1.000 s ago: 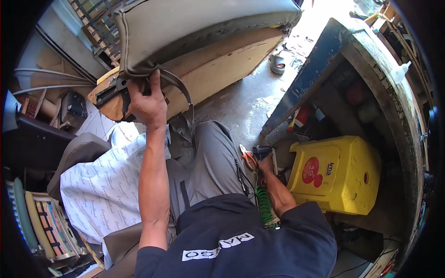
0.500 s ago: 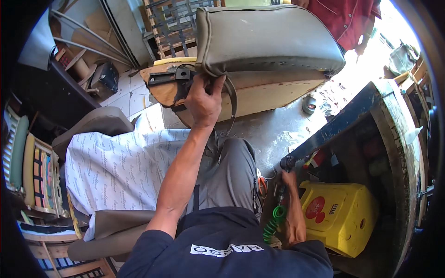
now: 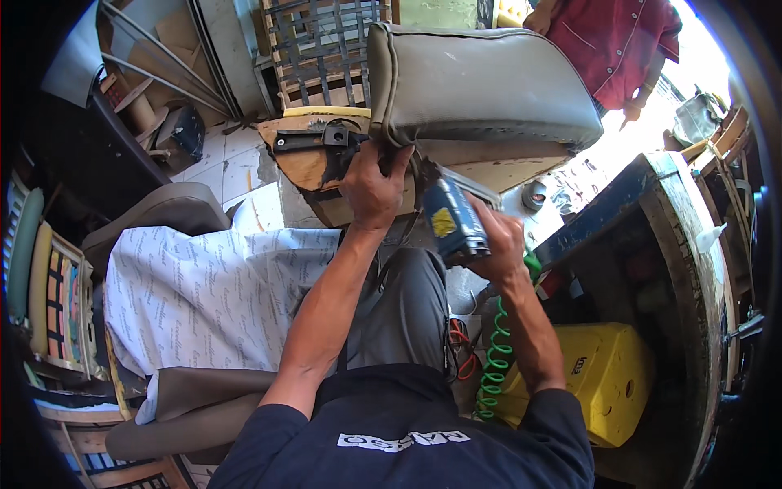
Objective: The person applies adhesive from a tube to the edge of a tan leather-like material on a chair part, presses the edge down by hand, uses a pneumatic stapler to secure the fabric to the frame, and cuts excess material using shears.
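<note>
A grey-brown upholstered seat cushion rests in front of me, over a wooden base. At its near left corner my left hand is closed, thumb and fingers pinching the edge of the seat cover. A black metal bracket is fixed on the wood just left of those fingers. My right hand grips a blue staple gun with a yellow label, its nose close beside my left fingertips. A green coiled air hose hangs below the right hand. The exact spot under the nose is hidden.
White printed fabric and brown rolled material lie at my left. A yellow plastic box stands at right, by a worn wooden frame. Orange-handled scissors are near my leg. A person in a red shirt stands beyond the cushion.
My right hand has risen from beside the yellow box, bringing the staple gun up next to my left hand. The green hose has stretched upward. My left hand keeps its pinch at the corner.
</note>
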{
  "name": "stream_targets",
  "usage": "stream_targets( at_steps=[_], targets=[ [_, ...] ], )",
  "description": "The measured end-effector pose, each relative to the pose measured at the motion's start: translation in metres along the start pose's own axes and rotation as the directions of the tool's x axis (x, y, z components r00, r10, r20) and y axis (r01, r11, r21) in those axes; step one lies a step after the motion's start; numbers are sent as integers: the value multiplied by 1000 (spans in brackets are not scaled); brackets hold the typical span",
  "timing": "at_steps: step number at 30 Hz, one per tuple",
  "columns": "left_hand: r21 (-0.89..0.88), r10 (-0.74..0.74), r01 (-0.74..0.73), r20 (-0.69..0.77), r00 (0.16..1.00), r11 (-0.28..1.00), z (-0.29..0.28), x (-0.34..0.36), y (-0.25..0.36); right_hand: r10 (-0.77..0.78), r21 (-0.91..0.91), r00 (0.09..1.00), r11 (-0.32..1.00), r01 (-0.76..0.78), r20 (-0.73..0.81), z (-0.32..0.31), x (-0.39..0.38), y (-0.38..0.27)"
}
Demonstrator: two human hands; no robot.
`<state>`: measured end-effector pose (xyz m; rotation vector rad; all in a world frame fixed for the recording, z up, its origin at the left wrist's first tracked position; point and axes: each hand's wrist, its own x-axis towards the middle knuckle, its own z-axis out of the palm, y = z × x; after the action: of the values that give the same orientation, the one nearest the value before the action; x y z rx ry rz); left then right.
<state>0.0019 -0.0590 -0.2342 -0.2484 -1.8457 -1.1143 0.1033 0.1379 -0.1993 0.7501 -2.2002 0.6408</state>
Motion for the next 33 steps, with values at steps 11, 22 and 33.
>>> stream_targets(
  at_steps=[11, 22, 33],
  targets=[
    [4, 22, -22, -20, 1000, 1000, -5, -6, 0, -194, -181, 981, 965, 189, -10, 24, 24, 15],
    [35, -133, 130, 99, 986, 991, -3, 7, -4, -128, -190, 991, 973, 131, 30, 16, 31, 2],
    [127, -84, 78, 43, 996, 989, -1, 12, -2, -342, -396, 935, 849, 351, 96, -6, 60, 1]
  ],
)
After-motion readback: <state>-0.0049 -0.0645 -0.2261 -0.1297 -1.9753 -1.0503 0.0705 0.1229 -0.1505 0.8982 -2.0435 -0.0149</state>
